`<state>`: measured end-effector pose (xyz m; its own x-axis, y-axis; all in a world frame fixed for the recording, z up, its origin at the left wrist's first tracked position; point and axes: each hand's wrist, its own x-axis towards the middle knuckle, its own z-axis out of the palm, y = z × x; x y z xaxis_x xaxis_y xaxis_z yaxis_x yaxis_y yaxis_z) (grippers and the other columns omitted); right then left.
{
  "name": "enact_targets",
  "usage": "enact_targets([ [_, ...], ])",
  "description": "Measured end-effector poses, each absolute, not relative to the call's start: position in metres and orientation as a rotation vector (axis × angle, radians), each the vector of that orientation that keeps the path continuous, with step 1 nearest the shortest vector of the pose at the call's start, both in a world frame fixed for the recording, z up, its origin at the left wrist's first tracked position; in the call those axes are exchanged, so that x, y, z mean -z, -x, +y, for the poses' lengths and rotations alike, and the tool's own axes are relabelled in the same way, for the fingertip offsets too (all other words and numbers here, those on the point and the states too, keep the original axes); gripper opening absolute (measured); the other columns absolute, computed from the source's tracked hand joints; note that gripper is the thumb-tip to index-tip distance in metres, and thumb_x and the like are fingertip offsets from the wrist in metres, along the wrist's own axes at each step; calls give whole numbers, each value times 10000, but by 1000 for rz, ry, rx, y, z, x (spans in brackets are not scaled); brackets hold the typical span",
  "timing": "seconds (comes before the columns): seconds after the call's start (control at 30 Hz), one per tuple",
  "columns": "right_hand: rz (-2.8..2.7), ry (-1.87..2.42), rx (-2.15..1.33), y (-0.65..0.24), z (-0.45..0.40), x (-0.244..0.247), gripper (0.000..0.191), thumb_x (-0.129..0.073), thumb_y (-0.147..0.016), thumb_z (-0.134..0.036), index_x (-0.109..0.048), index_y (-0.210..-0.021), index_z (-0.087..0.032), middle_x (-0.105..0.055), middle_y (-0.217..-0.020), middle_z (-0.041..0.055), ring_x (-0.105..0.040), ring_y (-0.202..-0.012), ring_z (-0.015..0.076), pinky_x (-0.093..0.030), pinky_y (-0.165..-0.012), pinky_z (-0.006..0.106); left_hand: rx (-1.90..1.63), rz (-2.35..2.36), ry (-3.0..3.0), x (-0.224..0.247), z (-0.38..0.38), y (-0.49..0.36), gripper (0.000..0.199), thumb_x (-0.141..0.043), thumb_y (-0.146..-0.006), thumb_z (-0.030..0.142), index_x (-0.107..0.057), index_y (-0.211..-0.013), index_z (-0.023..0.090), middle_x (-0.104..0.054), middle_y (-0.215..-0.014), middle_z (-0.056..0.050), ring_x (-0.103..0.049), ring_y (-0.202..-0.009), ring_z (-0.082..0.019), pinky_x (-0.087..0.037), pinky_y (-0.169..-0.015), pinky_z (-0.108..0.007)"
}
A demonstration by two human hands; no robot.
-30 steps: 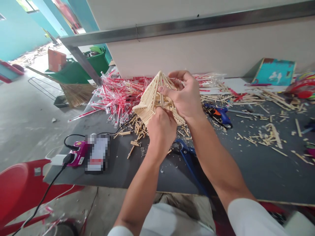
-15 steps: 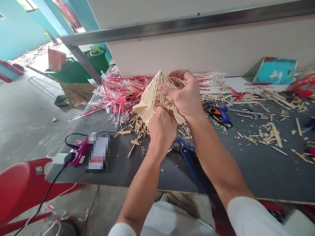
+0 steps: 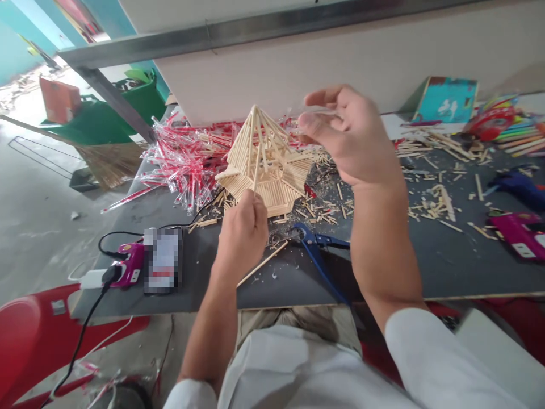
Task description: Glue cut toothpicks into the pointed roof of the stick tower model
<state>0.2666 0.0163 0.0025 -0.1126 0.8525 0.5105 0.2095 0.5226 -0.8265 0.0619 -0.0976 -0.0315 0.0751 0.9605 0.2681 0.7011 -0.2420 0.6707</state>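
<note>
In the middle stands a pointed, roof-shaped model (image 3: 276, 196) built of thin wooden sticks, with flared eaves and a gap in its front face. My left hand (image 3: 243, 227) is closed just in front of the eaves, gripping a thin wooden stick (image 3: 255, 183) that reaches up to the gap. Whether that stick is fixed to the model I cannot tell. To the right of the peak, my right hand (image 3: 347, 133) is raised, apart from the model, fingers curled and thumb and forefinger separated. Blue-handled pliers (image 3: 317, 250) and a loose stick (image 3: 263, 263) lie below the model.
Plastic-wrapped sticks (image 3: 181, 162) are heaped at the back left. A phone (image 3: 163, 261) and pink power strip (image 3: 130, 264) with cords lie front left. Stick scraps (image 3: 434, 201) litter the right; another pink strip (image 3: 517, 234) is at far right. A metal rail (image 3: 255, 31) crosses behind.
My right hand has left the model, moving right and up. My left hand has drawn back from the gap toward me, and a stick now shows above its fist. The view has shifted right.
</note>
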Motion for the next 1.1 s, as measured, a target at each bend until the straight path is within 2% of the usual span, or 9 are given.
enact_targets([
  [0.17,-1633,954,-677,-297,-19,-13,309,-762,-913,-437,-711,-1113,-208,-739,-1122,50,-707,-954,146,-600,-798,289,-754,1382,-2266,38,-110,-31,198,-345,-1065,262,-340,-868,248,-439,-663,52,-379,-529,-128,-288,-598,-308],
  [0.3,-1782,1118,-666,-304,-57,21,311,-760,-903,-416,-700,-1125,-206,-738,-1084,72,-723,-973,205,-621,-734,320,-372,1375,-2369,64,-115,-23,132,-339,-1054,274,-418,-957,233,-566,-707,14,-509,-589,-165,-313,-626,-303],
  [0.4,-1947,1281,-695,-313,-98,64,328,-691,-941,-463,-691,-1165,-223,-713,-1200,88,-728,-1009,242,-619,-931,451,-307,1395,-2377,89,-117,-22,150,-355,-1047,292,-462,-968,223,-607,-709,-14,-566,-603,-196,-282,-614,-310],
  [0.47,-2048,1474,-599,-321,-127,94,428,-671,-943,-509,-661,-1258,-220,-662,-1323,122,-637,-1260,309,-509,-1129,528,-304,1416,-2369,102,-117,-21,170,-343,-1050,289,-475,-967,220,-595,-681,-18,-583,-614,-210,-279,-619,-312],
  [0.53,-2090,1634,-592,-328,-152,120,693,-696,-892,-605,-545,-1446,-217,-528,-1507,161,-483,-1448,355,-410,-1227,545,-314,1430,-2358,112,-116,-20,189,-331,-1057,287,-487,-973,220,-599,-684,-23,-593,-628,-215,-280,-625,-310],
  [0.63,-2167,1764,-614,-330,-176,145,1080,-721,-787,-750,-313,-1620,-198,-332,-1649,198,-328,-1553,392,-365,-1257,559,-346,1427,-2343,121,-114,-19,201,-330,-1061,293,-504,-990,221,-631,-738,-34,-615,-676,-213,-304,-649,-300],
  [0.7,-2233,1778,-503,-326,-183,153,1138,-707,-788,-761,-246,-1644,-172,-316,-1649,217,-310,-1556,402,-368,-1254,557,-370,1422,-2326,125,-112,-18,212,-328,-1061,300,-509,-984,221,-635,-752,-36,-618,-693,-209,-324,-664,-293],
  [0.87,-2259,1765,-228,-310,-187,158,878,-508,-972,-604,-241,-1632,-90,-384,-1567,272,-352,-1497,433,-353,-1234,609,-454,1432,-2270,132,-111,-14,253,-303,-1068,316,-519,-981,216,-616,-740,-25,-594,-678,-193,-348,-682,-285],
  [1.1,-2327,1755,-18,-301,-190,160,741,-376,-1024,-460,-345,-1556,55,-407,-1517,328,-362,-1448,472,-319,-1236,627,-554,1424,-2209,137,-116,-14,267,-301,-1065,324,-516,-957,210,-616,-779,-24,-550,-681,-172,-351,-693,-277],
])
